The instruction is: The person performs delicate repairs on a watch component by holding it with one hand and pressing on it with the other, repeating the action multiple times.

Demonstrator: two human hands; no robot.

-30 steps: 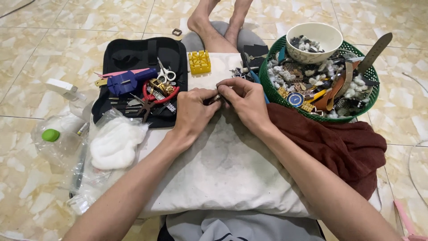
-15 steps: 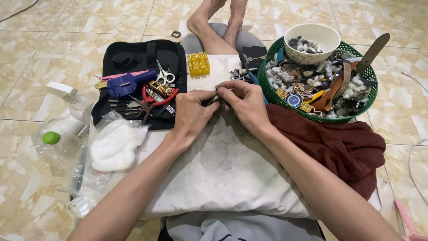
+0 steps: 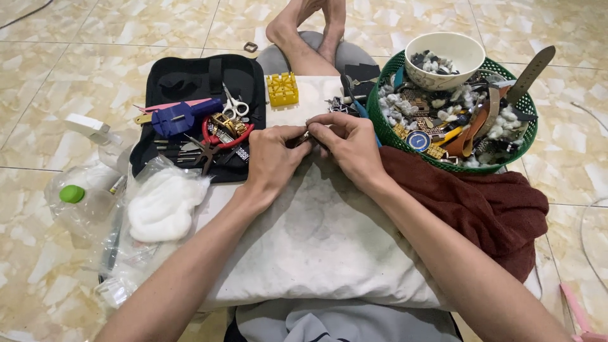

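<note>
My left hand [image 3: 273, 157] and my right hand [image 3: 349, 144] meet fingertip to fingertip over a white pillow [image 3: 316, 240] on my lap. Between them they pinch a small dark metal piece [image 3: 305, 137], mostly hidden by my fingers, so its kind is unclear. Just left of my hands lies an open black tool case [image 3: 190, 85] with a blue tool [image 3: 180, 117], small scissors [image 3: 235, 106] and red-handled pliers [image 3: 218, 134]. A yellow block holder [image 3: 282, 89] sits on the pillow's far edge.
A green basket [image 3: 386, 130] at right holds a white bowl [image 3: 446, 54], watch straps and small parts. A maroon cloth [image 3: 481, 202] lies under my right forearm. Cotton wool [image 3: 161, 204] in clear plastic and a green-capped bottle [image 3: 73, 194] rest on the tiled floor at left.
</note>
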